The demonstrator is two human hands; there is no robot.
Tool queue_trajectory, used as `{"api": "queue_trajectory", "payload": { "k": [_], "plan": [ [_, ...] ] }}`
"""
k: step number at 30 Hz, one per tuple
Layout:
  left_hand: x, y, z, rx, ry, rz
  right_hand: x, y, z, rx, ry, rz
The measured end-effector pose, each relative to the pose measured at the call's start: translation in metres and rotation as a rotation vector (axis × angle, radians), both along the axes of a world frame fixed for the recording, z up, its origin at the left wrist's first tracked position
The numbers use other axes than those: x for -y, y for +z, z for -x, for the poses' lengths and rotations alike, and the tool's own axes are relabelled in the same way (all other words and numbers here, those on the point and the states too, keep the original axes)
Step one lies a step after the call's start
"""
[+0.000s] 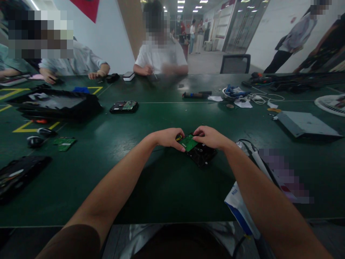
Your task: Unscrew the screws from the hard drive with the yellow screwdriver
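Note:
A black hard drive (202, 155) lies tilted on the green table in front of me. Over its upper left part is a green circuit board (189, 143). My left hand (171, 137) is closed at the board's left edge, with the thumb along its near side. Within the curl of that hand shows a small yellow-and-black thing (179, 137), mostly hidden by the fingers. On the far right side of the board, my right hand (208, 136) pinches it with thumb and fingers. Whether the board is fully apart from the drive I cannot tell.
A black tray (58, 102), a device with exposed circuitry (124, 107) and a loose green board (64, 143) lie left. Right stand a grey metal box (307, 124) and a plastic bag (238, 205). A screwdriver-like tool (196, 95) lies beyond. People sit across the table.

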State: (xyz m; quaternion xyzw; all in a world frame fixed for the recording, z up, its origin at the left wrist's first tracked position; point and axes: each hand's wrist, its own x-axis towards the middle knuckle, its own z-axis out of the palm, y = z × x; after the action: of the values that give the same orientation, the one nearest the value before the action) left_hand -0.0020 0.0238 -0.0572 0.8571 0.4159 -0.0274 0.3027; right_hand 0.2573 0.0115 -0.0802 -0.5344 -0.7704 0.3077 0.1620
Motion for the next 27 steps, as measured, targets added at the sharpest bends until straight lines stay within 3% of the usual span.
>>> {"api": "queue_trajectory", "payload": {
  "k": [10, 18, 27],
  "plan": [
    [0.004, -0.002, -0.006, -0.013, 0.023, -0.092, -0.002, 0.002, 0.008, 0.072, -0.037, -0.065],
    [-0.001, -0.005, -0.002, -0.019, 0.079, -0.071, -0.001, -0.005, 0.016, 0.026, -0.019, -0.149],
    [-0.004, -0.007, 0.001, -0.001, 0.096, -0.063, 0.003, -0.004, 0.018, 0.131, 0.096, -0.281]
  ]
}}
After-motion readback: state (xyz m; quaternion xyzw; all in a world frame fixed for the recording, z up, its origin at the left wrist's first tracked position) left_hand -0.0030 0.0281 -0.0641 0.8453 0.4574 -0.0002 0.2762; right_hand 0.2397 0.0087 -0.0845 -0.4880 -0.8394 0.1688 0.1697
